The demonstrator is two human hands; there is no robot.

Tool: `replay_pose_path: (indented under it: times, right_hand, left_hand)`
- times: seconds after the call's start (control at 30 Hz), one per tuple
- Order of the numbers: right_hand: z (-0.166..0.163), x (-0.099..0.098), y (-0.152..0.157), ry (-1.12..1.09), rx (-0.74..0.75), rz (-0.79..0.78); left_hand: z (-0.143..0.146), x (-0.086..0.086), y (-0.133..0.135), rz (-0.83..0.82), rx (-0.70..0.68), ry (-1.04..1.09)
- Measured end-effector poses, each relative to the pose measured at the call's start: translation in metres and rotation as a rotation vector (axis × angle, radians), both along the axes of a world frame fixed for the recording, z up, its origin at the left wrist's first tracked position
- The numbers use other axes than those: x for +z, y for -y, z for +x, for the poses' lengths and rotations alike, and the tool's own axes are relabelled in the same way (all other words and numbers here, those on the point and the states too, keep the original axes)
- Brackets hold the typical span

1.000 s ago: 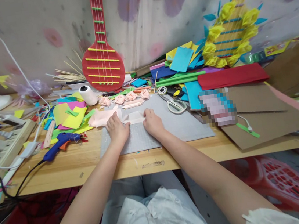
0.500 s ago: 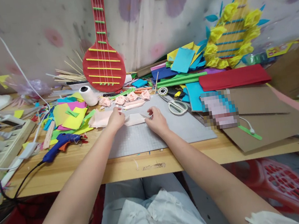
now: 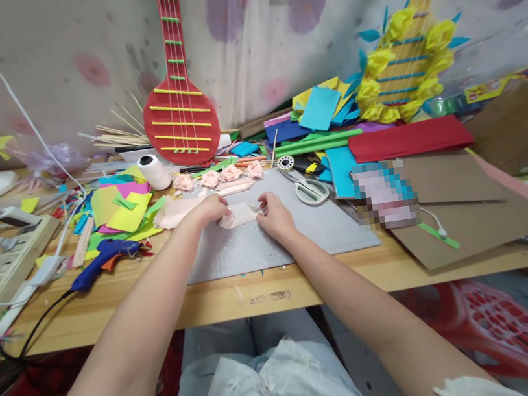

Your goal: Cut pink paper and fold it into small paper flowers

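Note:
Between my hands, over the grey cutting mat (image 3: 271, 249), is a pale pink strip of crepe paper (image 3: 241, 214). My left hand (image 3: 211, 209) pinches its left end, and my right hand (image 3: 274, 216) has its fingertips closed on the right end. Beyond them several pink paper roses (image 3: 211, 178) sit in a row, with a folded pink strip (image 3: 233, 187) just in front. Another pale pink sheet (image 3: 177, 211) lies left of the mat, partly behind my left hand. Scissors (image 3: 311, 190) with pale handles rest on the mat to the right.
A blue glue gun (image 3: 105, 259) and a power strip (image 3: 17, 259) with cables lie at left. Bright paper scraps (image 3: 121, 208) and a white thread spool (image 3: 154, 172) are behind. A red paper-covered lute (image 3: 181, 121) leans at the back; brown cardboard (image 3: 463, 216) lies at right.
My left hand has shifted right along the strip, closer to my right hand. The paper between them now spans a shorter length and looks creased. The camera view has shifted slightly.

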State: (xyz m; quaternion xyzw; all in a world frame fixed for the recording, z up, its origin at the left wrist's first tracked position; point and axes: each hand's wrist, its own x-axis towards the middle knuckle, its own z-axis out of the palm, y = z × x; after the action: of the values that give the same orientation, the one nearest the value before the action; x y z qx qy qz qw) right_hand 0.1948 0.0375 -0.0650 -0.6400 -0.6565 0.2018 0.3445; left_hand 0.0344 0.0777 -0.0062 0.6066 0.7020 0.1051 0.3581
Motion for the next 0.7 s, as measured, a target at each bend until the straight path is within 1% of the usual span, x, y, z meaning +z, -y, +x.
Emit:
replay_pose_path:
  times: [0.1, 0.17, 0.3, 0.37, 0.43, 0.5, 0.57, 0.7]
  right_hand:
    - [0.000, -0.001, -0.001, -0.013, -0.006, -0.002]
    - [0.000, -0.002, -0.002, -0.036, -0.017, 0.019]
    - [0.001, -0.002, -0.003, -0.123, -0.073, 0.086]
    - [0.002, -0.002, -0.003, -0.162, -0.101, 0.117]
    - [0.002, -0.001, -0.003, -0.190, -0.112, 0.149]
    - [0.002, -0.001, -0.003, -0.212, -0.110, 0.172]
    - [0.002, -0.002, -0.003, -0.232, -0.104, 0.184]
    - [0.001, -0.001, -0.003, -0.255, -0.092, 0.210]
  left_hand:
    - [-0.003, -0.001, -0.001, -0.063, -0.051, 0.047]
    - [-0.006, -0.002, 0.000, -0.084, -0.083, 0.115]
    - [-0.011, -0.010, 0.007, -0.031, -0.079, 0.420]
    - [-0.011, -0.017, 0.013, 0.029, -0.058, 0.549]
    - [-0.010, -0.026, 0.019, 0.132, -0.003, 0.600]
    - [-0.008, -0.035, 0.023, 0.261, 0.052, 0.592]
    - [-0.005, -0.043, 0.027, 0.355, 0.062, 0.555]
    - [0.000, -0.051, 0.033, 0.427, 0.081, 0.535]
